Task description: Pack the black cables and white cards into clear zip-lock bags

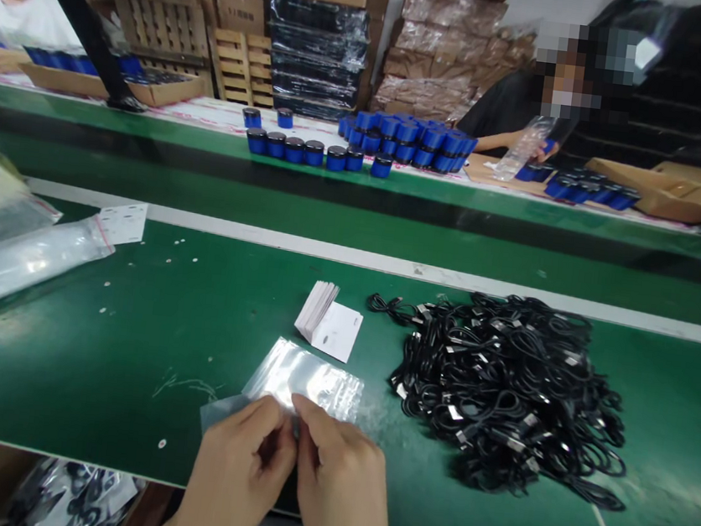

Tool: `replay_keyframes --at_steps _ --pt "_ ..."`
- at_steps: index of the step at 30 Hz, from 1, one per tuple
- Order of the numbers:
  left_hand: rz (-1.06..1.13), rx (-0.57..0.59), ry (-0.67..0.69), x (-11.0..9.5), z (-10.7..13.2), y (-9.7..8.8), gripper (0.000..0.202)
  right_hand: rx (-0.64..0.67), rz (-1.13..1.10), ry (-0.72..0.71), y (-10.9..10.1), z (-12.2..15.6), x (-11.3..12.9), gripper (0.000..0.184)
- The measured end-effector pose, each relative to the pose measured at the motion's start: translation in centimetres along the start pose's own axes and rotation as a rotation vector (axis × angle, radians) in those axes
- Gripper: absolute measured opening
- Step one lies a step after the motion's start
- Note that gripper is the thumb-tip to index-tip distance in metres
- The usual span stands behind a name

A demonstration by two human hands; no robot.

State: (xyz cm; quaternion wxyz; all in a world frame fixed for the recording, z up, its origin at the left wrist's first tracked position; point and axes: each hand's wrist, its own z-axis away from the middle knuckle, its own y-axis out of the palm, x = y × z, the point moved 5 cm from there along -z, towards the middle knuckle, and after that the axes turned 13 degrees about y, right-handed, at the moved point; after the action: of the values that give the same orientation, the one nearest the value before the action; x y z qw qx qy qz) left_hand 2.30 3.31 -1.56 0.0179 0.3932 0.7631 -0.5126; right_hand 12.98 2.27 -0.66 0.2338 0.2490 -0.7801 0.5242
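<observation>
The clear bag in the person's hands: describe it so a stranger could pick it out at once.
On the green workbench, left of the black cables, sit white cards. Just below them, the left hand and right hand pinch a small clear bag. Unlike the larger bags further left, it is held.

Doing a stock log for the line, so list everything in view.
green workbench: one, green, under the hands
black cables: many, black, tangled heap, bench right
white cards: one stack plus one loose card, white, bench centre
plastic bags: a heap, clear, bench left
jars: dozens, blue with black tops, far bench
cardboard trays: at least two, brown, far bench
wooden pallets: at least two, tan, behind far bench
co-worker: one, dark top, far bench right
co-worker: one, white top, far bench left
zip bag: one, clear, between the hands
left hand: one, pinching the bag
right hand: one, pinching the bag
</observation>
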Motion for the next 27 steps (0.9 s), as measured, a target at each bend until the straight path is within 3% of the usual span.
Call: replay_keyframes --at_steps 4,8,10,13,15,18,19,22,27 --pt "-0.026 -0.016 -0.028 0.2 0.3 -0.1 0.025 0.031 0.024 0.019 0.8 -0.2 -0.3 0.037" --pt "0.033 0.059 -0.055 -0.3 1.0 -0.1 0.022 0.053 0.036 0.152 0.7 -1.0 -1.6 0.033" --pt "0.097 0.061 -0.087 -0.2 1.2 -0.3 0.023 0.177 -0.052 0.237 0.6 -1.4 -2.1 0.032" --pt "0.142 0.051 -0.192 0.9 0.9 -0.7 0.025 0.492 -0.255 0.301 0.4 -2.0 -2.2 0.042" --pt "0.167 0.100 -0.249 1.7 0.6 -0.6 0.026 0.596 -0.387 0.357 -0.1 -2.9 -2.4 0.042" --pt "0.215 0.174 -0.306 2.4 0.2 -0.1 0.029 0.528 -0.467 0.512 -0.9 -5.8 -3.7 0.025" --pt "0.223 0.176 -0.321 2.5 0.2 0.0 0.030 0.522 -0.461 0.560 -0.7 -6.9 -4.1 0.029" --pt "0.230 0.143 -0.354 2.5 0.5 0.1 0.030 0.598 -0.472 0.620 0.8 -9.9 -4.8 0.039" --pt "0.276 0.097 -0.374 2.7 0.9 0.3 0.026 0.727 -0.543 0.766 3.0 -11.4 -5.4 0.029"
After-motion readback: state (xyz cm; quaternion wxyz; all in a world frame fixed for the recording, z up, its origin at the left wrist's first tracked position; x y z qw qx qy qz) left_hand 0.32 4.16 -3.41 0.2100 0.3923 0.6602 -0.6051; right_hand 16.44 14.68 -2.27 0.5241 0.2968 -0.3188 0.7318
